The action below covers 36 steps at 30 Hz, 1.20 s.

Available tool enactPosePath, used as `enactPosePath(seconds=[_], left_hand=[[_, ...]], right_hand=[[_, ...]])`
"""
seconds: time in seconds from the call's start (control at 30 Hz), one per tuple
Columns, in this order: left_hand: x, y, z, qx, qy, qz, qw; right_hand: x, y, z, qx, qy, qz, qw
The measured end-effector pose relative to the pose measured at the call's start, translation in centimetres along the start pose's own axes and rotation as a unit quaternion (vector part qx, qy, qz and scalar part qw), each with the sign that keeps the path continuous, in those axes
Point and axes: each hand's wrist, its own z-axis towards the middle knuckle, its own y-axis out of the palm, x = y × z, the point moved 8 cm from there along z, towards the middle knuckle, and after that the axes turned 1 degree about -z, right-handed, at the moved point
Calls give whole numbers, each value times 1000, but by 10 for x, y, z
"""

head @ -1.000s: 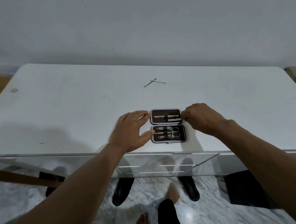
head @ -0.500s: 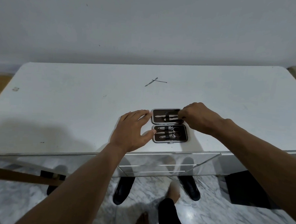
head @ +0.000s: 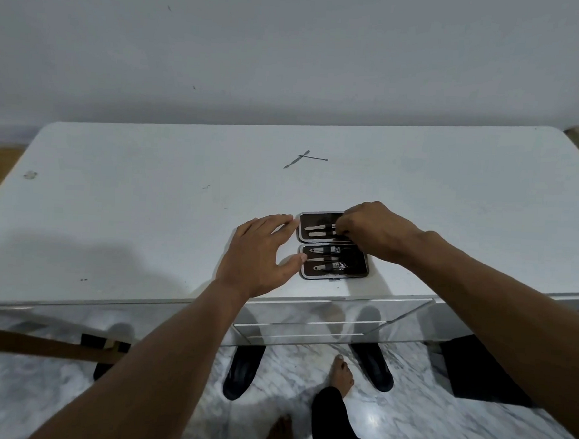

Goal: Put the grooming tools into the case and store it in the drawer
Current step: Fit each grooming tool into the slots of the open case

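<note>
A small dark case (head: 315, 220) lies open flat near the front edge of the white table (head: 147, 218), with several metal grooming tools strapped into both halves. My left hand (head: 263, 251) rests flat on the table, its fingertips and thumb touching the case's left side. My right hand (head: 374, 234) covers the right part of the upper half, fingers pinched on a tool (head: 321, 234) there. Two thin metal tools (head: 303, 159) lie crossed farther back on the table.
A mirrored drawer front (head: 326, 322) sits under the table edge, just below the case. Black shoes (head: 243, 371) and my bare feet are on the marble floor. The wall stands right behind the table.
My right hand has slid left over the upper half of the case, and a second tool now lies there. My left hand has stayed at the case's left side.
</note>
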Motion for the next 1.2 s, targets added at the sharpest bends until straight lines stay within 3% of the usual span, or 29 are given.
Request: enactPosePath(seconds=[0.7,1.2], left_hand=[[0,-1,-1,0,-1,-11,1000],[-1,4,-3,-23,0,4,1000]], right_hand=[[-4,-1,-1,14,5,29,999],[26,-24,-7,61,103,87,989]])
